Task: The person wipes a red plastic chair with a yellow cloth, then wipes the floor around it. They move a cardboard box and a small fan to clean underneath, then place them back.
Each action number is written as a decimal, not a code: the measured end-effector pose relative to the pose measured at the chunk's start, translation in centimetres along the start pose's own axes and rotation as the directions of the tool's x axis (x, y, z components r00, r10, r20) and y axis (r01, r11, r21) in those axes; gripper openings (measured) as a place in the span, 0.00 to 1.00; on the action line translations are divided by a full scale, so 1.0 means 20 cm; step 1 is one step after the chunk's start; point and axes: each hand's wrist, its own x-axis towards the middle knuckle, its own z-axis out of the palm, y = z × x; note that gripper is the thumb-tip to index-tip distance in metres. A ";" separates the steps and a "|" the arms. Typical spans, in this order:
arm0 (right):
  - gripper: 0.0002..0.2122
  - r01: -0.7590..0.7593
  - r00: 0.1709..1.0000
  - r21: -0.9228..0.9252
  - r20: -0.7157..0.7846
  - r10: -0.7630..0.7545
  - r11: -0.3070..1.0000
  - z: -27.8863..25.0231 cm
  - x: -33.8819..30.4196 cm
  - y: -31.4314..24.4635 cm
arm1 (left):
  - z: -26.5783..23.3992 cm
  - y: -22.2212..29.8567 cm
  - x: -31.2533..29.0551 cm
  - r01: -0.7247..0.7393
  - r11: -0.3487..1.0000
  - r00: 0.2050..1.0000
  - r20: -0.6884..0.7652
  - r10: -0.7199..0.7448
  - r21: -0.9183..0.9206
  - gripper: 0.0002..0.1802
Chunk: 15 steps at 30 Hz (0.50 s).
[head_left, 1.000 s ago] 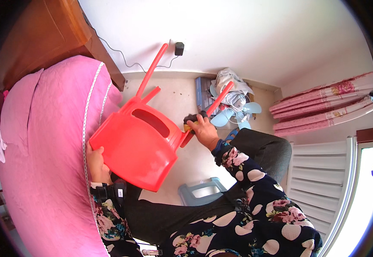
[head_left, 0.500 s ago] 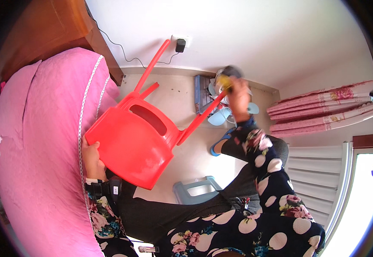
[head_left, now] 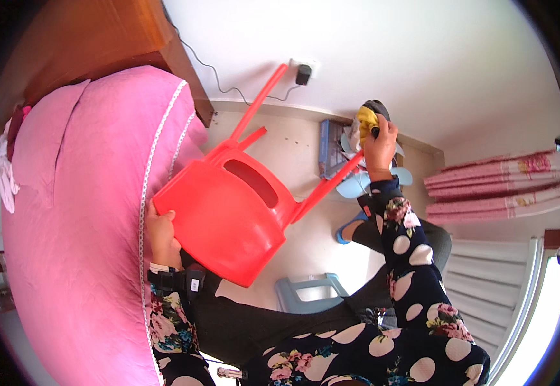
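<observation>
The left hand (head_left: 162, 237) grips the left edge of the red chair (head_left: 225, 219), thumb on top, probably to steady it, tilted beside the bed (head_left: 93, 193). The right hand (head_left: 381, 143) is closed round a bunched cloth (head_left: 365, 122) by one leg's (head_left: 331, 182) tip; contact is unclear.

This looks like a bedroom in a home, shown by the pink-covered bed (head_left: 93, 193) at nine o'clock, the brown wooden headboard (head_left: 100, 45) at ten, the flowered pink curtain (head_left: 486, 183) at three and the black plug (head_left: 303, 74) at twelve.
</observation>
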 end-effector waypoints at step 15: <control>0.28 0.241 0.442 0.595 0.636 -0.633 0.766 1.07 -0.22 -0.73 | 0.07 0.08 -0.14 0.005 0.996 0.999 -0.049 0.000 0.092 0.32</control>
